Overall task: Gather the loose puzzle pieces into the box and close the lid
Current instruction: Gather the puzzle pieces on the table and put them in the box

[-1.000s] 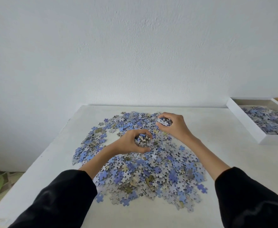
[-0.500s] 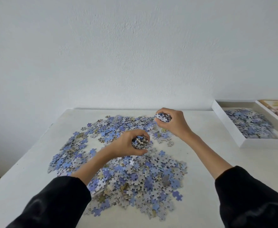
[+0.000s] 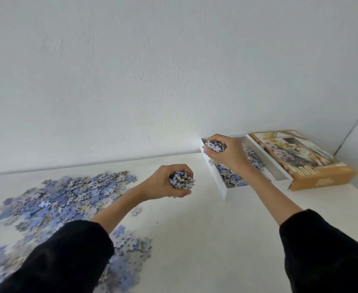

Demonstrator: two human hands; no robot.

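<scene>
The right grip (image 3: 226,154) is curled tight round puzzle pieces (image 3: 215,146) right over the box (image 3: 235,192). The left grip (image 3: 167,182) squeezes more pieces (image 3: 181,180) over the counter (image 3: 205,240), near the box.

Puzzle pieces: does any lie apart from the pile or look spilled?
Yes. One stray piece lies alone on the table, between the pile and the box. Under the right hand, a few pieces sit at the box's left wall; blur hides whether they fall inside.
</scene>
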